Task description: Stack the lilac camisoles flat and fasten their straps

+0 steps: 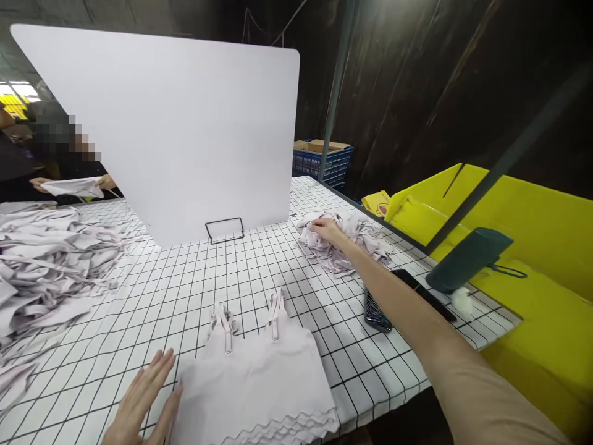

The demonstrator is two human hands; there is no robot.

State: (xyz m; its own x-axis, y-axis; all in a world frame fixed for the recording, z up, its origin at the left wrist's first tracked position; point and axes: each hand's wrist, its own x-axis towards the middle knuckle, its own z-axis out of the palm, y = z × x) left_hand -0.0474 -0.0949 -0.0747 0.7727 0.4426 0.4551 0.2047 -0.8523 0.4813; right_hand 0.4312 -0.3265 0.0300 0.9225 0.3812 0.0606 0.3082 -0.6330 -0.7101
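R grip (328,230) — cloth pile (327,254) u/neath, touching.

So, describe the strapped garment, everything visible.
The strapped garment is pale pinkish, thin-looking fabric, with two straps and several overlapping wavy hems, so it may be a stack. It lies nearly flat on the checked tablecloth, straps pointing away, hems towards the near edge. The left hand is open at its left edge; contact is unclear.
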